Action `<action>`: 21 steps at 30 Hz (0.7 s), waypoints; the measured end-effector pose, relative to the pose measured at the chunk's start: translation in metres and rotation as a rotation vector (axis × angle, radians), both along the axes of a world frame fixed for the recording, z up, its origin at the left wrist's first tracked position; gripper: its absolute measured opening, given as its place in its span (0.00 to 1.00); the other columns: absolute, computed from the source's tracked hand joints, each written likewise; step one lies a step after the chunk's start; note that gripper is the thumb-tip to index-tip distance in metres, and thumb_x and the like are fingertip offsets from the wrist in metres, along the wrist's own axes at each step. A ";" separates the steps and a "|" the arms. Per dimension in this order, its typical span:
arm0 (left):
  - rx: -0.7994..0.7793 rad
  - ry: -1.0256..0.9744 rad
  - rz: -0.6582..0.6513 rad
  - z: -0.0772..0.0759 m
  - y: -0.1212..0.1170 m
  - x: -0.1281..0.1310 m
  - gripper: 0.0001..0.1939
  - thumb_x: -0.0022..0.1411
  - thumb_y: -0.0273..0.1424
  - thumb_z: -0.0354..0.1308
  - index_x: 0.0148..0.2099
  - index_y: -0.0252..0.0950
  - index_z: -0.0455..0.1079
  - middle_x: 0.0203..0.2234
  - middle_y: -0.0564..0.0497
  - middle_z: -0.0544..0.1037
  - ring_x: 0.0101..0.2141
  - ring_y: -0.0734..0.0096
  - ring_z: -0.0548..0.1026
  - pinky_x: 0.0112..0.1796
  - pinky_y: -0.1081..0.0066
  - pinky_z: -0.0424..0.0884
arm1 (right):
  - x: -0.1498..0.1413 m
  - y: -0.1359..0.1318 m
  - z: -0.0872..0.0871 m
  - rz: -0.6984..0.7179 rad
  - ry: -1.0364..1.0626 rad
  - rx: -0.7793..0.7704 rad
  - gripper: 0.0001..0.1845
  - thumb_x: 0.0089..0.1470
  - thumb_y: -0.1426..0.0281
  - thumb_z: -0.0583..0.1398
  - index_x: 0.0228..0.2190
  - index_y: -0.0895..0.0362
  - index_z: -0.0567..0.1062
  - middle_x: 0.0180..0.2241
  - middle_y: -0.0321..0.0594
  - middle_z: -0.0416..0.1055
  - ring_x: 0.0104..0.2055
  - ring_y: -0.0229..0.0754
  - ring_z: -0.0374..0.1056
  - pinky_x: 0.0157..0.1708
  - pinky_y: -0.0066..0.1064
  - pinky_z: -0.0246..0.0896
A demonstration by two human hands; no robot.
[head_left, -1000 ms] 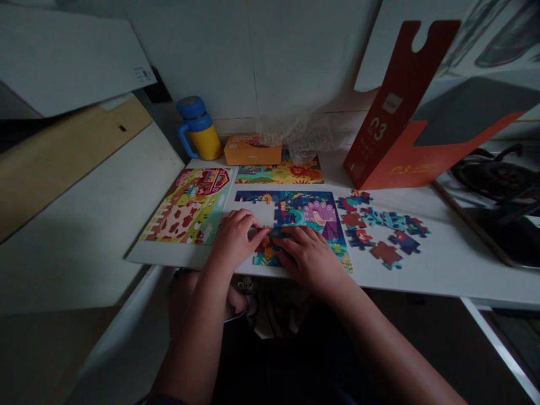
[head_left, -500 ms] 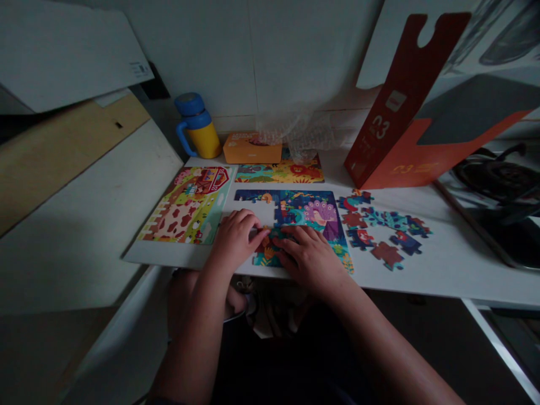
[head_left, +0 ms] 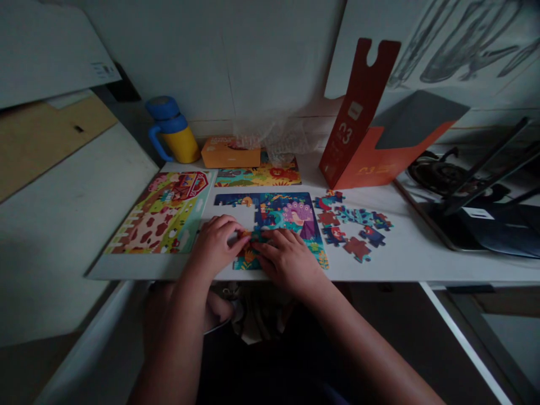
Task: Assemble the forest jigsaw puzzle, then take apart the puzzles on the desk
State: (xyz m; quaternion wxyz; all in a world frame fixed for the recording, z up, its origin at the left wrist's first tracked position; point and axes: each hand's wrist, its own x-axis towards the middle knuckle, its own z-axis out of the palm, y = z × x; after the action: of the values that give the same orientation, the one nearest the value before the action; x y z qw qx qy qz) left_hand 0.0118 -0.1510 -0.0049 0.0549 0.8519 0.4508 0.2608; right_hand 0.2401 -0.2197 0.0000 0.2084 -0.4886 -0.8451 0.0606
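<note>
A partly assembled jigsaw puzzle (head_left: 298,212), dark blue with a purple peacock, lies on the table with a gap at its left side. At the lower edge of that gap, my left hand (head_left: 216,243) pinches a small puzzle piece (head_left: 247,233) between thumb and fingers; most of the piece is hidden. My right hand (head_left: 291,257) rests over the puzzle's lower middle, fingers stretched out and touching its surface beside that piece. Several loose puzzle pieces (head_left: 356,247) lie to the right of the puzzle, some with brown backs up.
A finished farm puzzle (head_left: 154,220) lies at left, and a lion puzzle (head_left: 278,175) at the back. Behind stand a blue-yellow bottle (head_left: 182,138), an orange box (head_left: 231,153), clear bubble wrap (head_left: 287,138) and a tall open orange carton (head_left: 371,160). Black stove parts (head_left: 476,219) are at right.
The camera view has shifted, so the whole scene sits farther left. Both hands stay at the same spot on the puzzle, with little visible finger movement.
</note>
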 end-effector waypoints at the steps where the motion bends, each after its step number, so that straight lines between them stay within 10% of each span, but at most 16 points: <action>1: -0.002 -0.004 0.000 0.000 0.000 0.000 0.05 0.67 0.35 0.66 0.41 0.40 0.75 0.42 0.48 0.79 0.45 0.58 0.76 0.49 0.58 0.72 | 0.000 -0.001 0.000 0.004 -0.002 0.013 0.17 0.71 0.63 0.56 0.55 0.50 0.78 0.59 0.46 0.73 0.59 0.54 0.65 0.60 0.49 0.61; 7: -0.008 -0.023 0.018 0.001 0.000 0.001 0.04 0.68 0.33 0.64 0.39 0.40 0.75 0.39 0.48 0.79 0.43 0.59 0.76 0.48 0.58 0.72 | 0.028 -0.017 0.000 -0.070 -0.055 0.099 0.15 0.71 0.64 0.57 0.53 0.51 0.78 0.53 0.45 0.76 0.54 0.53 0.69 0.54 0.46 0.65; 16: 0.093 -0.034 0.168 -0.001 -0.001 -0.002 0.09 0.73 0.27 0.51 0.51 0.40 0.70 0.45 0.44 0.80 0.48 0.53 0.76 0.52 0.54 0.71 | 0.143 -0.060 0.002 -0.615 -0.223 0.018 0.20 0.70 0.59 0.55 0.54 0.56 0.78 0.50 0.53 0.76 0.50 0.58 0.73 0.51 0.50 0.70; 21: 0.138 -0.099 0.320 -0.004 0.002 -0.008 0.13 0.69 0.23 0.48 0.50 0.40 0.70 0.44 0.44 0.79 0.47 0.51 0.76 0.51 0.53 0.71 | 0.160 -0.070 0.002 -0.601 -0.207 -0.065 0.23 0.70 0.55 0.53 0.56 0.51 0.78 0.49 0.50 0.76 0.49 0.57 0.74 0.53 0.51 0.69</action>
State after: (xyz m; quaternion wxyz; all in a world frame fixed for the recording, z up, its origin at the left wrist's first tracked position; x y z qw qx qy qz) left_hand 0.0038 -0.1495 -0.0091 -0.0239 0.7573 0.5582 0.3381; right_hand 0.4000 -0.2893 0.0024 0.1140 -0.7265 -0.6771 -0.0268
